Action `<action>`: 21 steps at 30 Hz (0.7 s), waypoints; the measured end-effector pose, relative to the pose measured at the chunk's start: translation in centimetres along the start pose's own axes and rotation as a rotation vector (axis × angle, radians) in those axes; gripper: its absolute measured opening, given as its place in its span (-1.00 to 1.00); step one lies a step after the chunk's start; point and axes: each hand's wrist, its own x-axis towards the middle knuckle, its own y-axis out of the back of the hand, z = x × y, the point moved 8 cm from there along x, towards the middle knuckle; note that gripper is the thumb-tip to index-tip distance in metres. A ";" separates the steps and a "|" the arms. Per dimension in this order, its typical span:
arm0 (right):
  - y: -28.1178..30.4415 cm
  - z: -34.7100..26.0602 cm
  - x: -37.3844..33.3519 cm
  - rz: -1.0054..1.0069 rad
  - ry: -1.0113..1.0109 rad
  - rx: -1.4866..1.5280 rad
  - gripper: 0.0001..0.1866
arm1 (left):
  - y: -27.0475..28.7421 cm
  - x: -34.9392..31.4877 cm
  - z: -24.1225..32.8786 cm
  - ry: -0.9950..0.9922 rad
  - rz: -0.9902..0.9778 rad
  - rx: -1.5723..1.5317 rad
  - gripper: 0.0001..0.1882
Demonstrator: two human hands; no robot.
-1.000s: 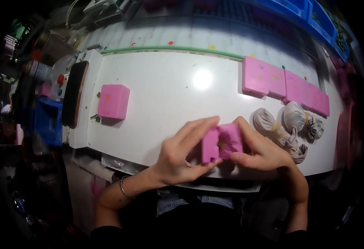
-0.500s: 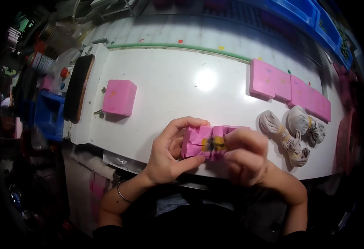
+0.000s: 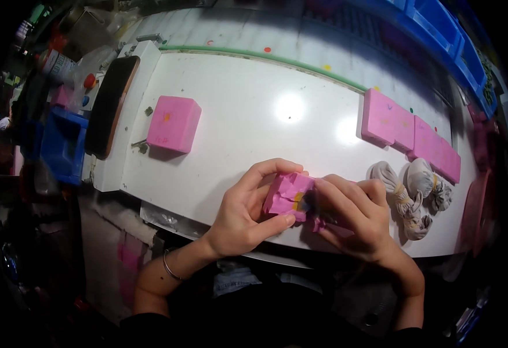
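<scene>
Both my hands hold a small block wrapped in pink paper at the near edge of the white table. My left hand grips its left side, thumb under and fingers over. My right hand presses the crumpled paper on its right end. A yellow and blue patch shows through a gap in the wrap.
A pink wrapped block lies at the table's left. Flat pink blocks sit in a row at the far right, with three tied white bundles before them. A dark oval tray lies at the left edge; blue bins stand behind.
The block has been turned in my hands so its end faces up. My right hand has shifted over the paper on its right end.
</scene>
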 end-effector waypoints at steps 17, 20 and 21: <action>3.8 2.3 3.1 0.155 -0.224 0.648 -0.41 | -4.3 2.2 8.1 -0.536 0.033 1.032 -0.17; 3.9 2.2 1.2 0.162 -0.276 0.556 -0.57 | -5.0 1.3 8.5 -0.418 -0.030 0.783 -0.33; 3.9 2.2 0.8 0.167 -0.278 0.558 -0.57 | -4.8 1.1 7.6 -0.354 -0.006 0.690 -0.40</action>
